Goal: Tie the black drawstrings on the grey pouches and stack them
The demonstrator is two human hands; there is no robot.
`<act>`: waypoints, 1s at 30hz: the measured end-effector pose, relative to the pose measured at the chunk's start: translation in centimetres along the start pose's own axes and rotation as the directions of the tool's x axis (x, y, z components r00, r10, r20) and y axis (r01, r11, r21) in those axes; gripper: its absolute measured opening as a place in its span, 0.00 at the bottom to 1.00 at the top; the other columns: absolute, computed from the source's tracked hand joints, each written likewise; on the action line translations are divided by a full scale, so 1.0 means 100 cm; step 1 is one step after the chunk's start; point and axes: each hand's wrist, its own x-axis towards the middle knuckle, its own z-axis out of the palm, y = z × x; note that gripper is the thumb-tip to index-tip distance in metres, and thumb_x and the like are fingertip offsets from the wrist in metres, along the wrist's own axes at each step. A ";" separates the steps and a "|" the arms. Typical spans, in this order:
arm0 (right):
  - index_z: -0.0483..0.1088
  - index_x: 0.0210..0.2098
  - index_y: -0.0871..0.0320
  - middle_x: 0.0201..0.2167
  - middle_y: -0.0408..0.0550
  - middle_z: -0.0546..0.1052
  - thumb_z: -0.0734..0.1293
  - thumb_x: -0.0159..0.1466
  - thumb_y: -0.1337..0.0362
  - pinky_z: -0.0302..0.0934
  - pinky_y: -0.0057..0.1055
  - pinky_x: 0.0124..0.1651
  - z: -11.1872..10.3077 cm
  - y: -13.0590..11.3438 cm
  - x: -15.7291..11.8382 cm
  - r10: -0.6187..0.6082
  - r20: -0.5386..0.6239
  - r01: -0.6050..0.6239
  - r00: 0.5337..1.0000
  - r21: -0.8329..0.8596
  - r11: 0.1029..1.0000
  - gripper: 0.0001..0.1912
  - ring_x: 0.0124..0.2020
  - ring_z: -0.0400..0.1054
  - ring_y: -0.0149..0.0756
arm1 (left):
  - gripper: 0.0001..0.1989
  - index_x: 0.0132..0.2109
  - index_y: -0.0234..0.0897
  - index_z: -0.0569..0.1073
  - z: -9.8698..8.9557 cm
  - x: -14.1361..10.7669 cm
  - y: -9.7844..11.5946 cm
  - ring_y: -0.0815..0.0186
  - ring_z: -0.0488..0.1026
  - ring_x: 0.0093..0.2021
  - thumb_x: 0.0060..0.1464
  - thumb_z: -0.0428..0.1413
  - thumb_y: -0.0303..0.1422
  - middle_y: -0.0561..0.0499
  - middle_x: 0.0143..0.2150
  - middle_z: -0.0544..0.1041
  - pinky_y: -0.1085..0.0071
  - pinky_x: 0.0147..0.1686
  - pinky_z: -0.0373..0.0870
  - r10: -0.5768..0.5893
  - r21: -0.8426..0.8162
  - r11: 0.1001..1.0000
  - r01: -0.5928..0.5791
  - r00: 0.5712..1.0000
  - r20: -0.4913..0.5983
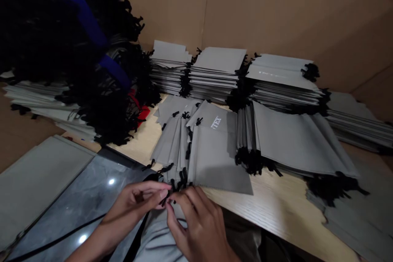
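My left hand (143,197) and my right hand (198,215) meet at the table's near edge, fingertips almost touching. The left thumb and forefinger pinch a short black cord (164,199). My right hand's thumb and forefinger are closed close by, at the cord's other side; what sits between them is mostly hidden. Just beyond the fingers lie loose grey drawstring pouches (170,143) with knotted black cord ends. To their right, a flat grey pouch (219,159) partly covers another with white lettering (215,123).
Stacked grey pouches (215,71) line the cardboard wall (260,12). A leaning bundle of pouches (291,139) occupies the table's right side. At left rises a big heap of black cords (46,37) with a blue strap (89,20). The wooden tabletop (276,200) ends above my lap.
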 end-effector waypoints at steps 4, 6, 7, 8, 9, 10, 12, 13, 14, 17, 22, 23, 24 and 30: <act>0.74 0.46 0.56 0.34 0.44 0.78 0.68 0.73 0.68 0.60 0.34 0.36 0.004 0.000 -0.001 0.029 -0.062 -0.024 0.998 0.082 0.996 0.03 0.35 0.73 0.39 | 0.22 0.51 0.42 0.89 -0.001 0.000 -0.004 0.54 0.86 0.50 0.55 0.72 0.50 0.48 0.45 0.91 0.68 0.50 0.83 -0.054 -0.049 0.997 0.054 0.999 0.000; 0.74 0.48 0.57 0.35 0.45 0.79 0.69 0.73 0.70 0.62 0.34 0.38 0.006 0.001 -0.002 0.020 -0.083 -0.011 0.996 0.106 0.994 0.05 0.35 0.74 0.38 | 0.22 0.51 0.43 0.89 -0.001 -0.001 -0.004 0.54 0.86 0.51 0.54 0.73 0.50 0.48 0.45 0.91 0.69 0.50 0.83 -0.051 -0.059 0.997 0.051 0.999 -0.011; 0.74 0.48 0.58 0.36 0.45 0.79 0.69 0.72 0.70 0.62 0.34 0.38 0.006 0.001 -0.002 0.014 -0.090 -0.004 0.996 0.112 0.994 0.06 0.36 0.74 0.38 | 0.22 0.51 0.43 0.90 -0.001 -0.002 -0.005 0.54 0.86 0.51 0.54 0.73 0.50 0.49 0.45 0.91 0.70 0.50 0.83 -0.048 -0.063 0.997 0.047 0.999 -0.017; 0.74 0.49 0.58 0.36 0.45 0.79 0.69 0.72 0.71 0.62 0.34 0.39 0.007 0.001 -0.002 0.009 -0.093 0.002 0.996 0.114 0.993 0.06 0.36 0.74 0.38 | 0.22 0.50 0.43 0.90 0.000 -0.002 -0.005 0.54 0.86 0.50 0.52 0.74 0.50 0.49 0.44 0.91 0.70 0.50 0.84 -0.043 -0.069 0.997 0.041 0.999 -0.022; 0.74 0.49 0.58 0.36 0.45 0.79 0.69 0.72 0.71 0.62 0.34 0.39 0.007 0.002 -0.002 0.003 -0.091 0.007 0.996 0.112 0.994 0.06 0.36 0.74 0.38 | 0.22 0.49 0.43 0.90 0.000 -0.003 -0.005 0.54 0.87 0.50 0.51 0.75 0.50 0.49 0.43 0.91 0.71 0.50 0.84 -0.036 -0.075 0.997 0.034 0.999 -0.025; 0.74 0.49 0.58 0.35 0.45 0.79 0.69 0.72 0.70 0.62 0.34 0.38 0.006 0.002 -0.001 -0.002 -0.088 0.011 0.996 0.105 0.994 0.06 0.36 0.74 0.38 | 0.22 0.48 0.43 0.90 0.000 -0.003 -0.006 0.55 0.87 0.49 0.51 0.75 0.50 0.49 0.42 0.91 0.71 0.49 0.84 -0.029 -0.081 0.996 0.027 0.999 -0.025; 0.74 0.49 0.58 0.35 0.45 0.79 0.70 0.72 0.70 0.61 0.35 0.38 0.005 0.003 -0.001 -0.015 -0.082 0.022 0.996 0.083 0.996 0.06 0.35 0.74 0.38 | 0.22 0.48 0.43 0.90 0.001 -0.004 -0.009 0.56 0.87 0.49 0.51 0.75 0.50 0.49 0.41 0.91 0.73 0.48 0.83 -0.013 -0.093 0.996 0.011 1.000 -0.021; 0.74 0.49 0.58 0.35 0.45 0.79 0.70 0.72 0.70 0.61 0.35 0.38 0.004 0.004 0.000 -0.021 -0.079 0.027 0.997 0.069 0.997 0.06 0.35 0.74 0.38 | 0.21 0.48 0.43 0.90 0.001 -0.004 -0.010 0.57 0.87 0.48 0.51 0.75 0.49 0.49 0.42 0.91 0.74 0.48 0.83 -0.005 -0.095 0.995 0.003 1.000 -0.018; 0.74 0.49 0.58 0.35 0.45 0.79 0.70 0.72 0.69 0.61 0.36 0.38 0.004 0.004 0.000 -0.031 -0.076 0.035 0.997 0.055 0.998 0.06 0.35 0.74 0.38 | 0.20 0.48 0.43 0.90 0.001 -0.004 -0.012 0.58 0.87 0.47 0.52 0.75 0.49 0.49 0.42 0.91 0.75 0.47 0.82 0.006 -0.095 0.995 -0.008 1.000 -0.020; 0.74 0.49 0.58 0.34 0.45 0.79 0.70 0.73 0.69 0.61 0.36 0.39 0.001 0.007 0.001 -0.058 -0.064 0.060 0.996 0.024 0.998 0.05 0.35 0.74 0.39 | 0.19 0.48 0.42 0.90 0.004 -0.004 -0.014 0.59 0.87 0.45 0.54 0.74 0.47 0.48 0.41 0.92 0.76 0.45 0.82 0.039 -0.065 0.997 -0.042 0.998 -0.049; 0.73 0.48 0.59 0.34 0.45 0.78 0.68 0.72 0.70 0.61 0.36 0.37 0.000 0.011 0.004 -0.081 -0.024 0.082 0.996 0.039 0.996 0.06 0.33 0.73 0.39 | 0.17 0.47 0.41 0.90 0.010 -0.006 -0.013 0.54 0.88 0.46 0.56 0.71 0.47 0.46 0.41 0.91 0.70 0.46 0.84 0.105 0.051 0.994 -0.101 0.991 -0.083; 0.73 0.48 0.59 0.34 0.45 0.78 0.68 0.72 0.71 0.61 0.36 0.37 0.000 0.012 0.005 -0.084 -0.023 0.084 0.996 0.043 0.995 0.06 0.33 0.72 0.39 | 0.17 0.47 0.41 0.90 0.010 -0.007 -0.012 0.54 0.88 0.46 0.58 0.70 0.47 0.47 0.42 0.91 0.70 0.47 0.84 0.114 0.077 0.991 -0.108 0.991 -0.072; 0.73 0.48 0.59 0.34 0.45 0.77 0.68 0.71 0.71 0.61 0.36 0.36 0.001 0.012 0.005 -0.089 -0.022 0.089 0.996 0.046 0.995 0.06 0.33 0.72 0.39 | 0.16 0.47 0.42 0.90 0.009 -0.007 -0.012 0.54 0.88 0.46 0.59 0.70 0.47 0.47 0.42 0.91 0.70 0.47 0.84 0.128 0.106 0.987 -0.121 0.990 -0.058; 0.73 0.46 0.59 0.33 0.44 0.77 0.67 0.70 0.71 0.60 0.36 0.34 0.002 0.014 0.008 -0.131 -0.022 0.131 0.991 -0.002 0.991 0.05 0.32 0.72 0.38 | 0.10 0.49 0.44 0.86 -0.003 -0.007 -0.006 0.60 0.89 0.44 0.65 0.65 0.40 0.52 0.43 0.91 0.75 0.46 0.83 0.324 0.383 0.866 -0.321 0.944 0.060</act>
